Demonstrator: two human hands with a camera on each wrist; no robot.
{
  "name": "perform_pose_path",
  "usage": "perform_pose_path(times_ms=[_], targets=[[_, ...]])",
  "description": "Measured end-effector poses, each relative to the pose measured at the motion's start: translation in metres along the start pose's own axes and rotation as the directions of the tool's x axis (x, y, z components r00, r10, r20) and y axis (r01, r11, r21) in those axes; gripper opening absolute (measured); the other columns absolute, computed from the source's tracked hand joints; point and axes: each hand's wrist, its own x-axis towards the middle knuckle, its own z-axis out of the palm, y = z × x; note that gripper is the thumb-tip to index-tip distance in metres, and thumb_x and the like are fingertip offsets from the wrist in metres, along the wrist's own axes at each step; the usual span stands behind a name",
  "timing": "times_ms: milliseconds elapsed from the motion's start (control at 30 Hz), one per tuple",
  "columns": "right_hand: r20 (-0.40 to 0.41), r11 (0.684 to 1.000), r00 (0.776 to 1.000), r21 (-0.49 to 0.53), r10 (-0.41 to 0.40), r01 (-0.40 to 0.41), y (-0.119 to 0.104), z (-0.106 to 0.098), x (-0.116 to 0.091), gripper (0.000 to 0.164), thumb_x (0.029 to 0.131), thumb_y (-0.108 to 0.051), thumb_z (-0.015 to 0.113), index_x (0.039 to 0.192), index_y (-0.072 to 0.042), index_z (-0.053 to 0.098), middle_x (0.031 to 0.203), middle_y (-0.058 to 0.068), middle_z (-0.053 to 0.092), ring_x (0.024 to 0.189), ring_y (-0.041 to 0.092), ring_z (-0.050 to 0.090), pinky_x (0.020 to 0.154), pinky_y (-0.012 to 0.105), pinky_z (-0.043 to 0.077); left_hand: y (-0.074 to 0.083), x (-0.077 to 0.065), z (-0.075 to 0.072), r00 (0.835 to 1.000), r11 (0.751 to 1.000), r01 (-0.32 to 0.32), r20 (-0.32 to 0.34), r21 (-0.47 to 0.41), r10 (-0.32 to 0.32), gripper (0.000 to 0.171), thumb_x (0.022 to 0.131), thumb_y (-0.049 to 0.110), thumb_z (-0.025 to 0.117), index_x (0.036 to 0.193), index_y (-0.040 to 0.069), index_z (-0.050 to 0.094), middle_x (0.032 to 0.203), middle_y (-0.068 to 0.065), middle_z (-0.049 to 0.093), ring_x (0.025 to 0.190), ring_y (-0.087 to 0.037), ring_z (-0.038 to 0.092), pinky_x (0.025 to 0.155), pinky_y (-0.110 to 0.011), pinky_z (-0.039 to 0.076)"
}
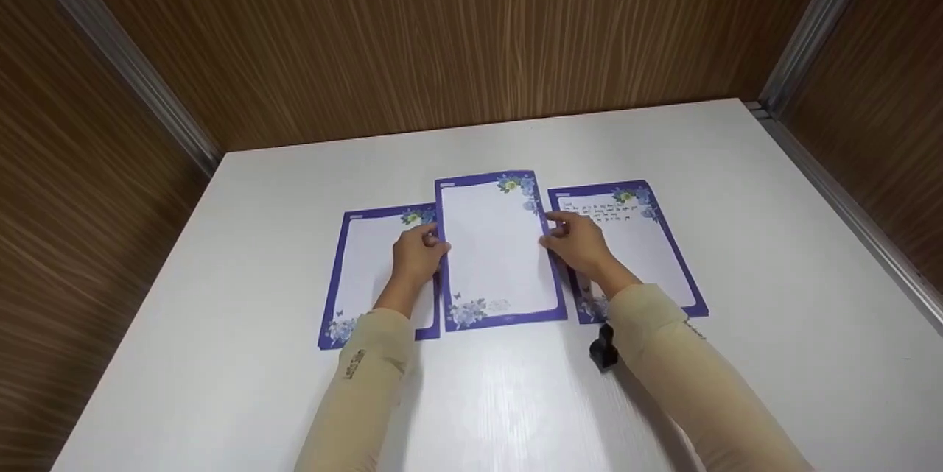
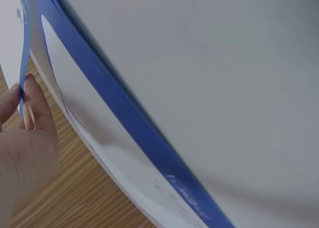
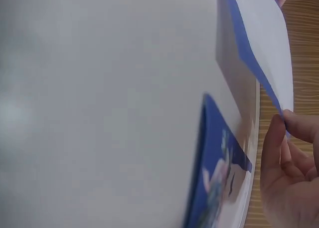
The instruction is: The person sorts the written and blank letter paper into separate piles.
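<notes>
Between both hands a sheet of letter paper (image 1: 497, 251) with a purple border and blue flowers is held up off the table. My left hand (image 1: 418, 260) pinches its left edge between thumb and fingers. On the opposite edge my right hand (image 1: 582, 242) pinches it the same way; the right wrist view shows the thumb and fingertip gripping the paper (image 3: 269, 48). A similar sheet (image 1: 368, 251) lies under my left forearm, its writing area blank where visible. Beneath my right hand lies another sheet (image 1: 648, 258) with handwritten lines near its top, partly covered by the hand.
A small black object (image 1: 604, 350) stands on the white table (image 1: 258, 398) beside my right sleeve; its kind is unclear. Wood-grain panels (image 1: 471, 37) enclose the back and both sides of the table.
</notes>
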Motion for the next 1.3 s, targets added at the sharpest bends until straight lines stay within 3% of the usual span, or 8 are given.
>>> perform_pose_path(times_ms=[200, 567, 733, 1000, 1300], targets=[[-0.006, 0.993, 0.999, 0.114, 0.033, -0.032, -0.003, 0.008, 0.000, 0.052, 0.092, -0.010, 0.063, 0.141, -0.008, 0.046, 0.111, 0.015, 0.062, 0.086, 0.022, 0.061, 0.069, 0.030, 0.054, -0.001, -0.001, -0.006, 0.998, 0.998, 0.010, -0.064, -0.060, -0.014, 0.038, 0.086, 0.004, 0.068, 0.124, 0.002, 0.062, 0.089, -0.008, 0.064, 0.071, -0.015, 0.057, 0.061, -0.025, 0.050], [0.004, 0.977, 0.998, 0.203, 0.059, -0.058, -0.017, 0.030, 0.003, 0.050, 0.092, -0.007, 0.061, 0.140, -0.012, 0.049, 0.105, 0.012, 0.064, 0.082, 0.019, 0.061, 0.062, 0.027, 0.052, -0.010, 0.002, -0.028, 0.997, 0.996, 0.040, -0.061, -0.082, -0.045, 0.036, 0.089, 0.004, 0.066, 0.125, 0.007, 0.062, 0.098, -0.010, 0.067, 0.079, -0.019, 0.060, 0.060, -0.028, 0.053], [0.007, 0.968, 0.999, 0.247, 0.054, -0.054, -0.024, 0.043, 0.004, 0.049, 0.092, -0.006, 0.060, 0.140, -0.011, 0.049, 0.105, 0.012, 0.064, 0.082, 0.018, 0.060, 0.062, 0.025, 0.050, -0.016, 0.003, -0.043, 0.997, 0.995, 0.060, -0.045, -0.086, -0.064, 0.036, 0.089, 0.005, 0.066, 0.125, 0.007, 0.062, 0.100, -0.011, 0.067, 0.079, -0.020, 0.062, 0.066, -0.029, 0.054], [0.004, 0.954, 0.999, 0.297, 0.032, -0.032, -0.038, 0.061, 0.004, 0.049, 0.091, -0.001, 0.060, 0.138, -0.007, 0.050, 0.101, 0.013, 0.063, 0.075, 0.017, 0.060, 0.059, 0.024, 0.050, -0.028, 0.005, -0.066, 0.999, 0.989, 0.044, -0.023, -0.140, -0.047, 0.036, 0.089, 0.001, 0.064, 0.125, -0.001, 0.060, 0.098, -0.018, 0.066, 0.066, -0.013, 0.062, 0.060, -0.022, 0.054], [0.007, 0.953, 1.000, 0.303, 0.009, -0.011, -0.050, 0.078, 0.004, 0.047, 0.090, -0.002, 0.061, 0.136, -0.006, 0.052, 0.095, 0.011, 0.064, 0.070, 0.016, 0.059, 0.056, 0.024, 0.049, -0.039, 0.005, -0.091, 0.993, 0.985, 0.105, 0.063, -0.136, -0.097, 0.041, 0.093, 0.006, 0.060, 0.133, 0.002, 0.053, 0.109, -0.018, 0.062, 0.084, -0.020, 0.065, 0.073, -0.027, 0.055]])
